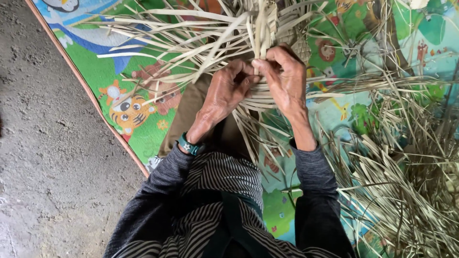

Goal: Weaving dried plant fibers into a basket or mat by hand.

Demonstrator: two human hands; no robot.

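A half-woven mat of pale dried leaf strips (282,26) lies in front of me, its loose ends fanning out to the left. My left hand (227,91) is curled around several strips at the woven edge. My right hand (283,76) pinches an upright strip between thumb and fingers just beside the left hand. The two hands almost touch. A teal band (190,145) sits on my left wrist. Both arms wear dark grey sleeves.
A colourful play mat (129,114) with cartoon animals covers the ground under the work. A heap of loose dried strips (406,181) lies at the right. Bare grey concrete floor (43,143) runs along the left. My striped garment fills the bottom centre.
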